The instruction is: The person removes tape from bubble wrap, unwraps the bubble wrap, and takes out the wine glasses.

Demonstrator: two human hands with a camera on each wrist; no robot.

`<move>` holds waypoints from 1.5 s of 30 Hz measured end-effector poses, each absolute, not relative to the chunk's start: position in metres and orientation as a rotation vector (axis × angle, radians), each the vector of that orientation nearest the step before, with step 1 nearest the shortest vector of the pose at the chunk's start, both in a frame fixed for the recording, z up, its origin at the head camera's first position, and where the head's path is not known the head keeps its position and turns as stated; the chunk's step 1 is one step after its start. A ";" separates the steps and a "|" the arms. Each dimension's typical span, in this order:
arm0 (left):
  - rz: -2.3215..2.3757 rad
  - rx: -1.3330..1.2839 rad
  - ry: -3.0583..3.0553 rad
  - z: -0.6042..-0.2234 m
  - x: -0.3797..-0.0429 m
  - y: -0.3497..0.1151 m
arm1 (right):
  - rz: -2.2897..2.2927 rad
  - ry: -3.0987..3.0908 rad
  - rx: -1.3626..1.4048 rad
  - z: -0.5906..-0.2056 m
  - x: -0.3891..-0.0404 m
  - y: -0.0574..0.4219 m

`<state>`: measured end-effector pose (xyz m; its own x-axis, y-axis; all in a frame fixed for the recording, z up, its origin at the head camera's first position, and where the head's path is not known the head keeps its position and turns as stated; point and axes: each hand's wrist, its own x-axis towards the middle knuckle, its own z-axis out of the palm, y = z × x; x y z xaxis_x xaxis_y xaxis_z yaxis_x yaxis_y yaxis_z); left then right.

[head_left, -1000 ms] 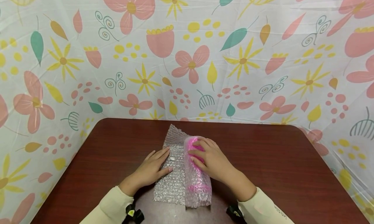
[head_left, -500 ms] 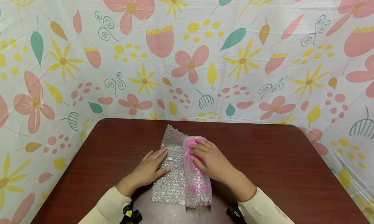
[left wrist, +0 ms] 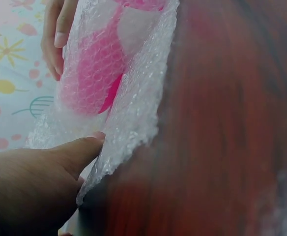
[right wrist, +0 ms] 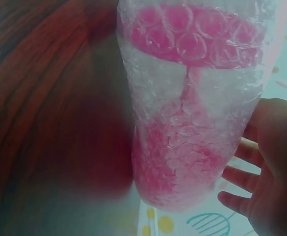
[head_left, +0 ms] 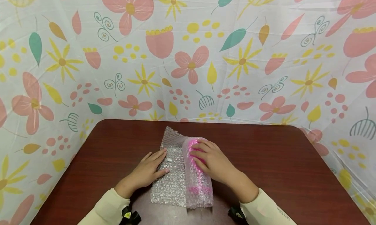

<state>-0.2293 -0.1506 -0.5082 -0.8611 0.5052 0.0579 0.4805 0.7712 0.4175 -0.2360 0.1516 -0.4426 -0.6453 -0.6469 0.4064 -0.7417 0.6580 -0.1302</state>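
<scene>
A bubble-wrapped roll (head_left: 196,186) lies on the table, and a bright pink and pale object (right wrist: 175,147) of roughly cylindrical shape shows through its clear layers. My right hand (head_left: 215,161) lies over the roll's upper right side with its fingers curved round it. Out to the left of the roll spreads a loose flat part of the bubble wrap (head_left: 170,186), its far corner slightly raised. On the left edge of that sheet rests my left hand (head_left: 147,169), fingers extended and thumb touching the plastic. The left wrist view shows this thumb (left wrist: 84,150) against the wrap's edge.
The dark red-brown wooden table (head_left: 264,153) reaches out on both sides of the wrap. Behind it hangs a white cloth (head_left: 188,104) printed with flowers and leaves. Black bands sit at both cream sleeves (head_left: 107,207).
My left hand and the loose part of the bubble wrap have shifted slightly left. The roll's upper end has edged left too, while my right hand stays over it.
</scene>
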 end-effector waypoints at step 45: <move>0.666 0.741 2.900 -0.507 -0.226 -0.169 | 0.393 -2.564 1.099 -0.442 -0.233 0.157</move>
<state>-0.2261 -0.1685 -0.5067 -0.8805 0.4729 0.0337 0.4401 0.7891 0.4285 -0.2331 0.1569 -0.4420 -0.6514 -0.6472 0.3960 -0.7362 0.6654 -0.1233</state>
